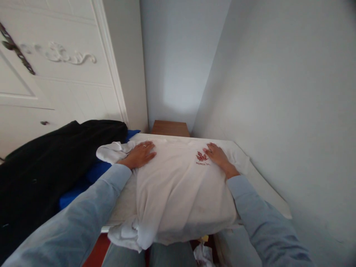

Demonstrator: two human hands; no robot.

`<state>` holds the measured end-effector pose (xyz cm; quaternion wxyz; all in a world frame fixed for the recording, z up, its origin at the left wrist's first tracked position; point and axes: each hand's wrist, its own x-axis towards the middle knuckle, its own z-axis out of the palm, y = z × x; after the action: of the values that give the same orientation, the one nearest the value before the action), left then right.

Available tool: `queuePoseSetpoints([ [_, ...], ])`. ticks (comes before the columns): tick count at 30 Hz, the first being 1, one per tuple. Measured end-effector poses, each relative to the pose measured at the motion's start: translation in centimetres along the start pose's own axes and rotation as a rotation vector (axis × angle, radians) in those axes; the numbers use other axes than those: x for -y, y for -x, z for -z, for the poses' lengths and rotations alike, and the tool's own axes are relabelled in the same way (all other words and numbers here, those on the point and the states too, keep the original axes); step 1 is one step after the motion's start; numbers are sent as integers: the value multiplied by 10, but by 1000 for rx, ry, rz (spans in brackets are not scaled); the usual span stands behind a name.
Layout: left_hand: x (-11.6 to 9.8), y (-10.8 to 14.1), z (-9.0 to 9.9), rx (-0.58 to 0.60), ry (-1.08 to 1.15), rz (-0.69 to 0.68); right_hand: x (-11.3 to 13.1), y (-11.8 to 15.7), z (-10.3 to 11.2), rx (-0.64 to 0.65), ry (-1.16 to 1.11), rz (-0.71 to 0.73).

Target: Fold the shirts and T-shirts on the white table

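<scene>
A white T-shirt (178, 189) lies spread on a white table (267, 185), its lower end hanging over the near edge in loose folds. On its chest is a red maple-leaf print with lettering, partly covered by fingers. My left hand (141, 154) rests flat on the upper left of the shirt, beside the bunched sleeve; a ring shows on one finger. At the upper right, my right hand (218, 155) lies flat on the cloth at the print's edge, fingers stretched out. Neither hand grips the fabric.
A black garment (55, 155) and blue cloth (75, 193) are heaped at the left. Behind them stands a white cabinet (69, 81). A brown wooden piece (171, 128) is beyond the table's far edge. The grey wall (292, 92) closes in on the right.
</scene>
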<state>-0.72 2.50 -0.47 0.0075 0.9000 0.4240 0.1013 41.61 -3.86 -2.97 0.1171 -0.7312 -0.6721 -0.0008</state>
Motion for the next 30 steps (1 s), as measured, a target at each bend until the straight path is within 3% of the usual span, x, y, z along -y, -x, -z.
queuePoseSetpoints([
  [11,11,-2,15,74,-65,-87,-30,-15,2,56,84,173],
  [14,-1,2,24,10,-74,-37,-23,-10,7,3,138,165],
  [17,-27,19,33,-119,-24,44,-5,0,13,-145,139,168],
  [20,-59,50,35,-187,51,0,28,24,18,-235,23,236],
  [24,-81,90,20,-101,42,-182,77,82,21,-127,-119,491],
  [27,-67,103,9,-23,12,-242,91,128,26,81,-129,712],
  [30,-40,105,8,12,-7,-242,71,156,35,229,-97,747],
])
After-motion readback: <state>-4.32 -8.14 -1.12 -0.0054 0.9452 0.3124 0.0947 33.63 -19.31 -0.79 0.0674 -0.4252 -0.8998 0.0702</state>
